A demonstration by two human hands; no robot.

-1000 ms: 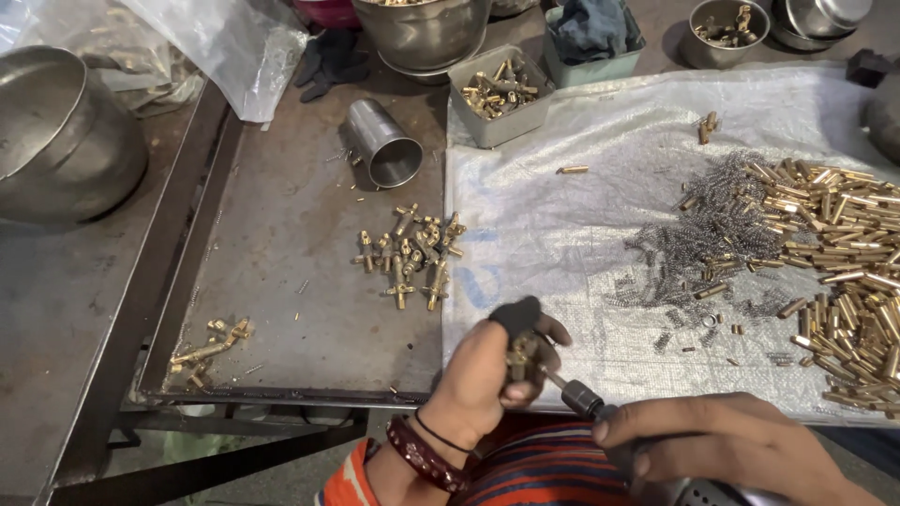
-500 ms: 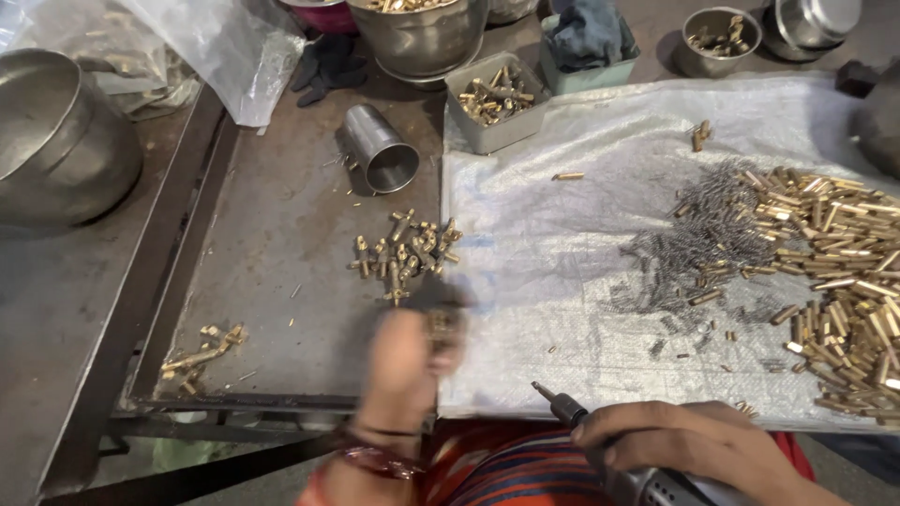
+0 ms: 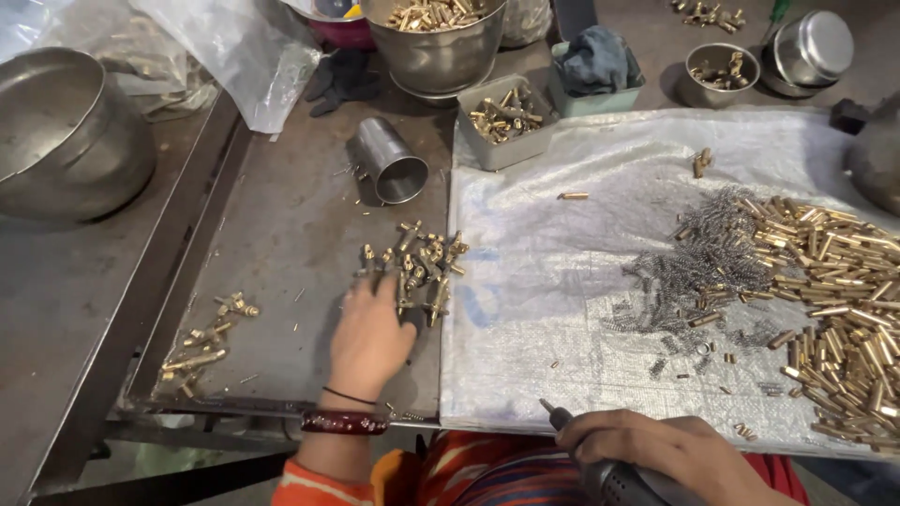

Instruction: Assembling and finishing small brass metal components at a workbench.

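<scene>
Nearest the camera, the right hand (image 3: 670, 448) is wrapped around a dark power screwdriver (image 3: 600, 468), well right of the small pile of brass fittings (image 3: 417, 267). The left hand (image 3: 370, 333) lies flat, fingers spread, touching the pile's near edge (whether it pinches a piece cannot be told). The fittings lie just beyond its fingertips, mostly pointing away, short of the tipped steel cup (image 3: 389, 161).

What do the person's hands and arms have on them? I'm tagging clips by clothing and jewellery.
Both hands are bare, with no gloves. The left hand has a thin black thread band at the wrist and, below it, a dark red bangle. An orange sleeve edge shows at the forearm. The right hand shows no jewellery.
</scene>
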